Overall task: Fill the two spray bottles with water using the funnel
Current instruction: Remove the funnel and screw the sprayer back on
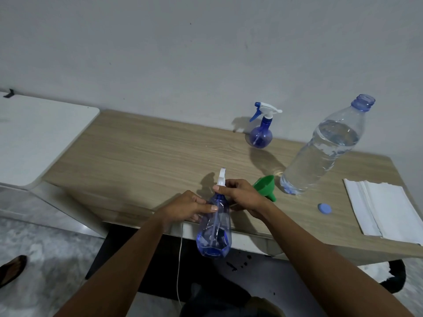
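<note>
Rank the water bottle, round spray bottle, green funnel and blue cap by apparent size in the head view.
1. water bottle
2. round spray bottle, though it stands farther back, so its true size may be understated
3. green funnel
4. blue cap

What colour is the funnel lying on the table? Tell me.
Green, clearest in the head view: the funnel lies beside the water bottle.

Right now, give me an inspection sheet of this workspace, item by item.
Surface: wooden table, bare at left.
Job's things: tall spray bottle held off the table's front edge; round spray bottle by the wall; green funnel on its side; open water bottle, mostly full.
Clutter: blue cap; stacked paper towels.
Grippers: left hand grips the bottle body; right hand grips its spray head.
Cables: white cord hanging below the table.
Surroundings: white wall, white cabinet.
</note>
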Demonstrator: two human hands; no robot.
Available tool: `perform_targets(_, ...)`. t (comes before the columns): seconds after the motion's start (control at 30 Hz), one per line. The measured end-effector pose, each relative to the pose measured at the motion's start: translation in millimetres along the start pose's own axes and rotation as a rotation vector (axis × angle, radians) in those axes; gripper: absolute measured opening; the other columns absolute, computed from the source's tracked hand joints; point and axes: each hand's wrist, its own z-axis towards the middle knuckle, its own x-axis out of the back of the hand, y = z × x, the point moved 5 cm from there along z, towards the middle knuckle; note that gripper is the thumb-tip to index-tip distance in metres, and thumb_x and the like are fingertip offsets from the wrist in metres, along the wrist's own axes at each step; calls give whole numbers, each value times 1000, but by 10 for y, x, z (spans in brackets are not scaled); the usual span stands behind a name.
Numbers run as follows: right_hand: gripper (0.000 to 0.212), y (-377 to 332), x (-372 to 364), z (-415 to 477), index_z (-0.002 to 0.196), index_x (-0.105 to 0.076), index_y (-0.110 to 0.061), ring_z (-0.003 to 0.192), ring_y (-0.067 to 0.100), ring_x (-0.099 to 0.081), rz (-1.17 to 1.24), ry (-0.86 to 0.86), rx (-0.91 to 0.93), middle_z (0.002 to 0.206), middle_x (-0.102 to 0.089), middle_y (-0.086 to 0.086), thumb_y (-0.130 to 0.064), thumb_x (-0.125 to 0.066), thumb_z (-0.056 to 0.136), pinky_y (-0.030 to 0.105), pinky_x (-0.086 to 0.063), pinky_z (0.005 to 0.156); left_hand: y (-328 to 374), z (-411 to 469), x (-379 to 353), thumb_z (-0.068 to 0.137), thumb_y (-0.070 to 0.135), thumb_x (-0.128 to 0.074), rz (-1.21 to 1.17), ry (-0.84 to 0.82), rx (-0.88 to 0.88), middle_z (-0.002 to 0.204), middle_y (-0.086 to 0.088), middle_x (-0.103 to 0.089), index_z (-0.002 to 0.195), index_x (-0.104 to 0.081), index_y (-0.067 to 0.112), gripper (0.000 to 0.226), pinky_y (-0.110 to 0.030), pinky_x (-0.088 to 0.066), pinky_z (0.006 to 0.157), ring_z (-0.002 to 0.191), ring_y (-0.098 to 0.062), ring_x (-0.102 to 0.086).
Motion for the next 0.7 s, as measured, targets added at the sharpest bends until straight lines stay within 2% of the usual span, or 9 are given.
perform_targets(0.07,30,-3,5,-1,109,-70,-16,58,8,-67,5,2,-6,82,-74,-4,-37,-77,88,21,-49,49,-12,11,9,77,47,-85,2,5,5,99,-8,-81,98,-83,12,42,-53,-53,106,98,-26,-77)
perform_targets(0.2,34,7,10,14,110,-70,-16,64,12,-69,1,6,-10,83,-76,-4,-39,-78,86,25,-52,54,4,1,7,64,57,-88,-2,4,20,98,-6,-81,95,-84,17,50,-53,-54,105,97,-26,-77)
perform_targets(0.3,34,7,14,11,110,-70,-16,65,13,-70,5,2,-3,84,-77,-4,-39,-78,87,25,-52,54,4,2,8,68,54,-88,6,-11,20,97,-5,-82,92,-84,20,41,-53,-55,104,92,-21,-76)
perform_targets(0.4,34,11,25,7,109,-71,-12,64,14,-69,19,8,2,83,-75,-2,-37,-78,87,26,-52,54,1,-13,-5,66,57,-87,-22,-30,20,96,-6,-81,93,-84,18,47,-49,-58,99,74,-9,-74)
perform_targets(0.47,35,11,35,2,105,-71,-8,62,18,-65,20,19,13,82,-72,3,-36,-79,86,26,-49,52,23,-27,-25,73,49,-87,-23,-44,13,90,-5,-80,93,-84,15,39,-41,-58,89,57,2,-66)
perform_targets(0.53,31,15,47,-1,99,-71,-10,61,19,-63,10,24,20,82,-70,7,-38,-80,85,25,-46,51,29,-22,-30,75,46,-86,-28,-49,13,89,-4,-80,93,-84,16,35,-36,-52,83,50,4,-61)
perform_targets(0.6,31,5,62,-9,100,-72,-11,61,17,-64,9,19,23,84,-73,7,-37,-80,85,24,-47,50,27,-10,-21,65,56,-88,-13,-40,10,95,-6,-81,95,-84,18,49,-35,-52,82,56,1,-66)
perform_targets(0.7,44,-15,83,5,119,-67,-19,64,14,-67,32,9,25,101,-78,7,-37,-82,82,26,-51,54,64,-2,0,59,61,-85,1,-1,14,98,-6,-81,98,-84,18,58,-35,-55,84,72,-12,-74)
